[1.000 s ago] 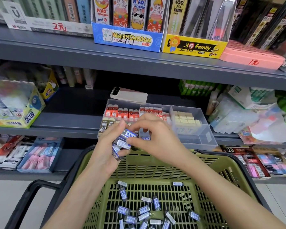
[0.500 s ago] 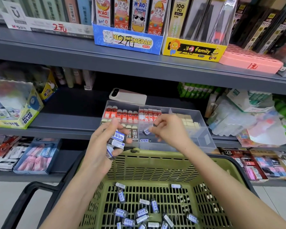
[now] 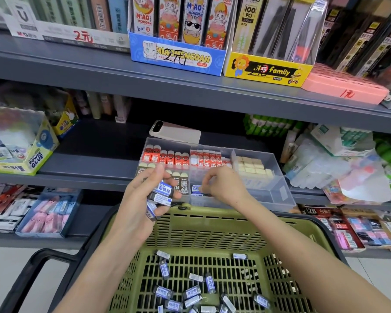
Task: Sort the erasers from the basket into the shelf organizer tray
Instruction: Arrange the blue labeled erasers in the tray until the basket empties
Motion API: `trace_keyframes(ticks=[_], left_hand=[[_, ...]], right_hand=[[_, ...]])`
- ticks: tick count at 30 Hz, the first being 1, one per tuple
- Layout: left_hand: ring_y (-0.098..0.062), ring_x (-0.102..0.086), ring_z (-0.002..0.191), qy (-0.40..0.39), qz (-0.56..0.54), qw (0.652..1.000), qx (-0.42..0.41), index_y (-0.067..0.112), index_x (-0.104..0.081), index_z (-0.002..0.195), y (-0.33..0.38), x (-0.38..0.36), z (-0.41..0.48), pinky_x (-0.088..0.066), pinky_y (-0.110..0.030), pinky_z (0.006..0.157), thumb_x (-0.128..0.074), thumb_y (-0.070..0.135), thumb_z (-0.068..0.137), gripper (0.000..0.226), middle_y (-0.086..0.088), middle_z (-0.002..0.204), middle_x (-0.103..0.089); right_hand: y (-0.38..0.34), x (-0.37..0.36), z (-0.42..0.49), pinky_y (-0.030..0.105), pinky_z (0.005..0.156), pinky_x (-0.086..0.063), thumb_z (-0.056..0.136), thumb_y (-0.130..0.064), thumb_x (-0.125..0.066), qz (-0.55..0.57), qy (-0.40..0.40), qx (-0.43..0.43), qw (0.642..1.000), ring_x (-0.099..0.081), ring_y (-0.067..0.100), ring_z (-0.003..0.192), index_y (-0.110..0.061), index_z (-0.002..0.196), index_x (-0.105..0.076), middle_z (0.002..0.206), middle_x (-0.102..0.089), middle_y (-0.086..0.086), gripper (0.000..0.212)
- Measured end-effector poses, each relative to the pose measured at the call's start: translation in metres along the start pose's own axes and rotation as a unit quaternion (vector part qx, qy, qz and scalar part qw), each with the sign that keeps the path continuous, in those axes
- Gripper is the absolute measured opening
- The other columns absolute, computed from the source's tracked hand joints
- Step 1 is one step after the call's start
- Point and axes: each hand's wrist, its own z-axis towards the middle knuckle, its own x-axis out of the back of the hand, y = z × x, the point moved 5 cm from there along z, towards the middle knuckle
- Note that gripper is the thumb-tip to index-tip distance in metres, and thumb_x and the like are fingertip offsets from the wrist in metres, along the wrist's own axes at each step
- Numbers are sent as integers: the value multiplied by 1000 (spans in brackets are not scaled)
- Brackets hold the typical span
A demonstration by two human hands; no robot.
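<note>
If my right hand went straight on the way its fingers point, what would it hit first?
Right hand: probably the blue-labelled eraser in the tray, just ahead of it; depth unclear.

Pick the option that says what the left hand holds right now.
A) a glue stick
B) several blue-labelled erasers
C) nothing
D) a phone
B: the left hand grips a small stack of blue-labelled erasers above the basket, while the phone lies on the shelf behind the tray.
</note>
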Motion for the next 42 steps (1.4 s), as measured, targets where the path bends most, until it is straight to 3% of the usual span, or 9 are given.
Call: trace_keyframes(ticks=[7,10,12,15,19,25,32,37,42], left_hand=[[-20,-63,55,-4,2,1000,10,14,-66,68,-2,-2,-1,-31,-16,31,-64,50,66,36,-8,69,-62],[-21,-61,53,0,-11,1000,20,14,-66,67,-3,-2,-1,-29,-14,31,-58,52,71,39,-8,68,-62],[-21,-61,52,2,-19,1000,18,13,-67,67,-3,-2,0,-29,-14,30,-54,52,75,42,-10,68,-62],[-19,-58,51,9,-22,1000,10,11,-66,71,-4,0,1,-29,-15,30,-51,54,78,46,-10,68,-62],[-14,-58,48,14,-4,1000,13,19,-69,66,-5,-2,0,-31,-16,32,-52,57,77,43,-6,61,-63],[-12,-58,49,10,-23,999,35,20,-68,64,-7,1,0,-34,-16,32,-59,49,75,32,-3,60,-62],[-18,-59,52,9,-67,997,43,11,-65,70,-7,1,2,-28,-15,28,-58,41,77,31,-9,69,-62],[-17,-58,52,1,-68,997,37,10,-63,72,-5,0,0,-29,-15,28,-57,40,80,32,-7,67,-61],[-18,-58,52,-5,-74,997,36,10,-63,73,-4,-1,-1,-29,-15,28,-56,40,81,32,-7,67,-61]], right_hand=[[-2,-4,8,22,69,-43,86,-11,-63,-68,-74,6,995,-60,11,77,-5,86,-75,91,-73,5,13],[-10,6,2,24,79,-46,91,-18,-57,-99,-32,41,994,-63,13,85,-9,94,-74,97,-72,1,20],[-25,18,-11,25,78,-44,92,-28,-56,-32,40,102,993,-58,4,73,-15,91,-73,84,-70,-10,21],[-54,25,-45,19,61,-39,81,-36,-69,189,17,199,962,-48,-1,64,-29,88,-72,69,-60,-12,10],[-79,12,-70,18,65,-37,74,-35,-75,73,55,278,956,-45,1,72,-22,92,-69,77,-53,-9,23],[-84,6,-72,22,73,-36,83,-22,-66,82,46,292,952,-47,12,83,-13,90,-63,83,-52,-3,11],[-43,35,-45,33,61,-54,93,-15,-54,318,13,146,937,-61,14,69,-22,85,-52,82,-60,1,11],[-3,40,-19,24,56,-51,87,-9,-62,148,72,48,985,-58,4,45,-19,76,-65,60,-59,-4,15],[0,16,-8,32,86,-47,81,-7,-65,26,105,37,993,-63,20,71,-12,83,-59,70,-56,0,9]])
